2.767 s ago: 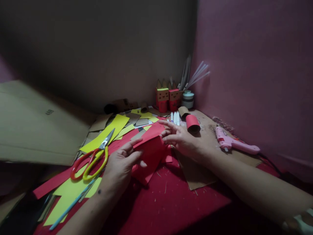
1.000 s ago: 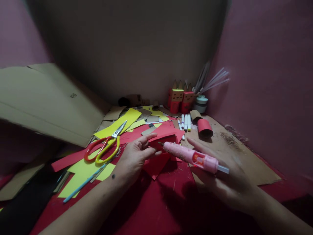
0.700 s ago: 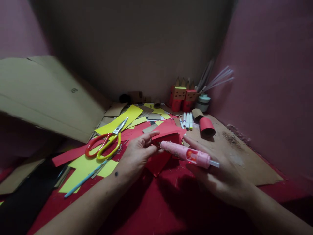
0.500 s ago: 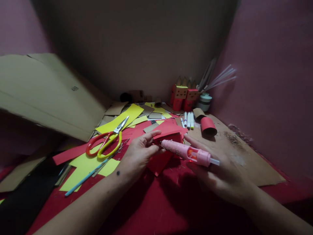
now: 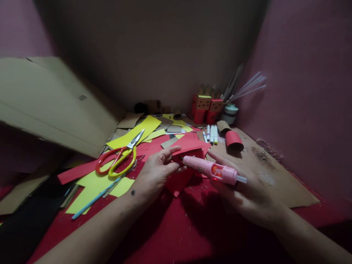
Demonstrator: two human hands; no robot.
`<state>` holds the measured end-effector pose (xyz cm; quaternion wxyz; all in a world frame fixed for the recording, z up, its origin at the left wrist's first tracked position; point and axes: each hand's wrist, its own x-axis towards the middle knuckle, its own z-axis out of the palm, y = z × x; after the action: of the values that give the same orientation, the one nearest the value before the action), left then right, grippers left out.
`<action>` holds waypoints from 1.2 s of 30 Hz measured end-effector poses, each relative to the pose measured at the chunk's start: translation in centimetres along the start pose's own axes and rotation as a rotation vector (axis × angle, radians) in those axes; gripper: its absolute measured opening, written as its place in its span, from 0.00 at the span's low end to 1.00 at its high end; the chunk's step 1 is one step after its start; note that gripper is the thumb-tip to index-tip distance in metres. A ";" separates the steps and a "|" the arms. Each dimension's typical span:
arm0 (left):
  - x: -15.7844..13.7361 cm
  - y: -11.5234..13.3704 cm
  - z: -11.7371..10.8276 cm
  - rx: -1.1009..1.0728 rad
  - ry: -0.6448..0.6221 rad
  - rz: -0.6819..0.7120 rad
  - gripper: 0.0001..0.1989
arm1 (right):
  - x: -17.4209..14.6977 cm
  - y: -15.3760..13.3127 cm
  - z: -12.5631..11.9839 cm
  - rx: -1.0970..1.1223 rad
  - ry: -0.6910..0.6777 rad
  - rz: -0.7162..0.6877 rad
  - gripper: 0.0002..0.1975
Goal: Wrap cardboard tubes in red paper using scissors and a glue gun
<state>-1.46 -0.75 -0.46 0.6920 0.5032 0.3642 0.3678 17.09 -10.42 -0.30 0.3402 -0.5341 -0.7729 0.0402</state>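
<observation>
My right hand (image 5: pixel 244 190) is closed around a pink glue gun (image 5: pixel 202 167) with a clear glue stick poking out of its back end and a small red light glowing. Its nozzle points left, close to the fingers of my left hand (image 5: pixel 158 170). Those fingers pinch a piece of red paper (image 5: pixel 189 148), folded or layered, whose lower corner hangs down beneath the glue gun. Whether the nozzle touches the paper is hard to tell. To the left of my left hand, scissors (image 5: pixel 121 157) with one red and one yellow handle lie on yellow paper (image 5: pixel 96 189).
A blue pencil-like stick (image 5: pixel 95 200) lies at the left. Several markers (image 5: pixel 211 134) and a red cardboard roll (image 5: pixel 234 140) sit back right. Behind stand red box figures (image 5: pixel 202 110) and a pale jar (image 5: pixel 229 113). A large cardboard panel (image 5: pixel 55 102) leans at left.
The glue gun has shifted very slightly in my right hand. My left hand stays on the red paper. The view has moved a little.
</observation>
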 end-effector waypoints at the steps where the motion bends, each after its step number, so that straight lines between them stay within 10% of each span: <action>1: 0.0 0.0 0.0 -0.003 0.001 -0.001 0.28 | 0.1 -0.1 -0.1 0.006 -0.026 0.011 0.20; 36: -0.1 0.2 0.1 -0.002 0.022 -0.015 0.29 | 0.0 -0.1 -0.1 0.002 -0.059 0.040 0.21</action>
<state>-1.47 -0.83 -0.22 0.6913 0.4955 0.3753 0.3685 17.08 -10.50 -0.20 0.3172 -0.5477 -0.7716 0.0636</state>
